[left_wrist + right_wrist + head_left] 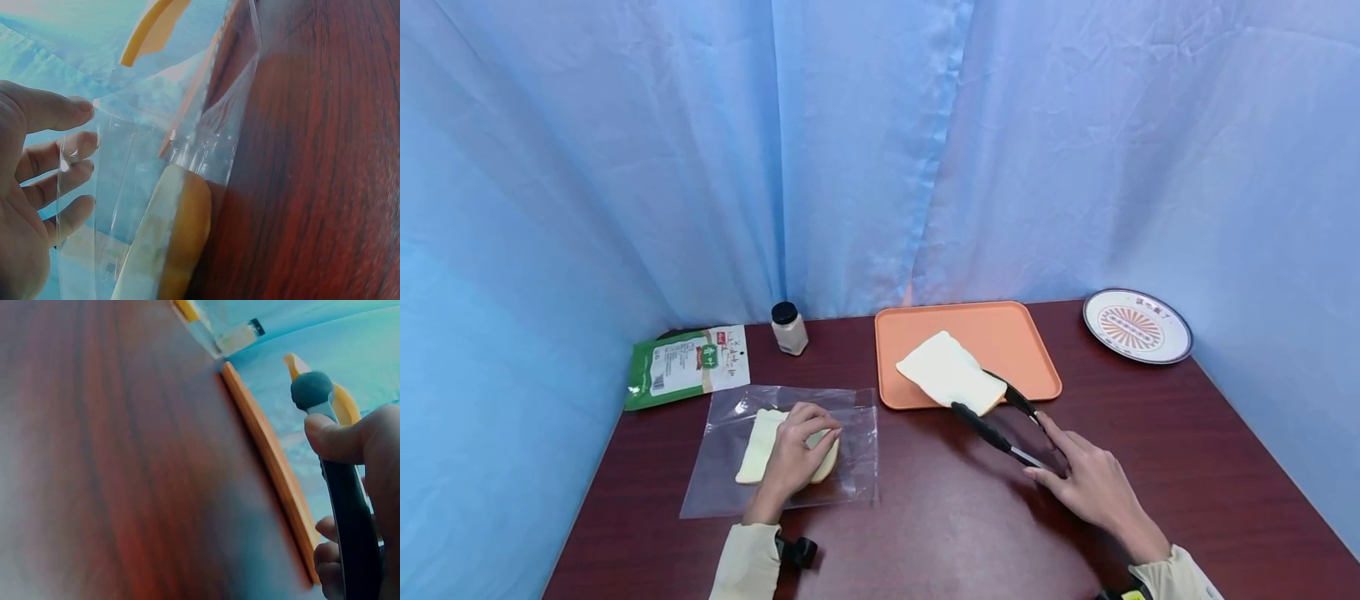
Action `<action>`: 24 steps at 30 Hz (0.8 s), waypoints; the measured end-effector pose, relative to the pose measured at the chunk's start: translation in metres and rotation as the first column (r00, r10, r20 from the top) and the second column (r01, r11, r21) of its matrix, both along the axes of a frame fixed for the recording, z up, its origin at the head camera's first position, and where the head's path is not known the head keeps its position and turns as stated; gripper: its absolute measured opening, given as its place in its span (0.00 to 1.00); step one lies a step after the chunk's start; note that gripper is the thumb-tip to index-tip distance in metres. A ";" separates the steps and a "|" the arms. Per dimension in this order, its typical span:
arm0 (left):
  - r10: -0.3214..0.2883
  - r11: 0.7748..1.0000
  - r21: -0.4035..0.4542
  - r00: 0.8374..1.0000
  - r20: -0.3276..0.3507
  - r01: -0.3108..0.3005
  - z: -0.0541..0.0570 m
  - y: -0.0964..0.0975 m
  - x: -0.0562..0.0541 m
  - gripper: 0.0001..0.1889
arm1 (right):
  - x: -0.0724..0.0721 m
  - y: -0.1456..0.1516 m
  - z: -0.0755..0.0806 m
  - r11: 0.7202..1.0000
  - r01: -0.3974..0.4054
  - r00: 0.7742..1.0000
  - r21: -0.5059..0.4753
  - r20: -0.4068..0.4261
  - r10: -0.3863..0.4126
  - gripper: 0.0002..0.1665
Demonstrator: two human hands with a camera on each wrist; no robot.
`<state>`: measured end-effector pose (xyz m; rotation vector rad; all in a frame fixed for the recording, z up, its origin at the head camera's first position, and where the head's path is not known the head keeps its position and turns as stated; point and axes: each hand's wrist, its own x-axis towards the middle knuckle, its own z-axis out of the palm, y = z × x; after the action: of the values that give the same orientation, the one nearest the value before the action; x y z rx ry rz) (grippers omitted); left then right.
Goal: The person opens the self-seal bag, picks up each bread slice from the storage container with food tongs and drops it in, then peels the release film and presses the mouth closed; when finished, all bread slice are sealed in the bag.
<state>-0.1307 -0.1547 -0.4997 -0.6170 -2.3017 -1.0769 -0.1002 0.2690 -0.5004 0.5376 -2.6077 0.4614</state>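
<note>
My left hand (801, 446) is over a clear plastic bag (715, 479) lying on the table, its thumb and fingertips at the raised film in the left wrist view. Inside the bag lies sliced bread (756, 446), partly hidden under the hand; its crust edge shows through the film. With my right hand (1093, 483) I grip black-tipped metal tongs (981, 429). Between the tong ends is another bread slice (947, 371), raised and tilted, overlapping the orange tray (891, 333) in the head view. The right wrist view shows the thumb pressing along one tong arm (344, 506).
A green and white food packet (688, 367) lies at the back left. Beside it stands a small jar (790, 333) with a black lid. At the back right a patterned plate (1176, 337) sits by the blue curtain (1037, 150) that encloses the dark wooden table (940, 525).
</note>
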 end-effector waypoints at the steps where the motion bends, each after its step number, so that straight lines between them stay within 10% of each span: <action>1: -0.001 1.000 -0.001 1.000 -0.001 0.001 0.000 0.000 0.000 0.06 | 0.002 0.003 -0.002 1.000 -0.010 1.000 0.005 -0.005 0.010 0.50; 24: 0.000 1.000 0.000 1.000 -0.020 0.000 -0.002 0.001 0.000 0.06 | 0.025 0.002 -0.013 0.979 -0.195 0.980 0.063 -0.037 0.198 0.51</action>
<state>-0.1307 -0.1535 -0.5019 -0.6254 -2.2840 -1.0665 -0.0749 0.2708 -0.5134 0.8214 -2.5447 0.4312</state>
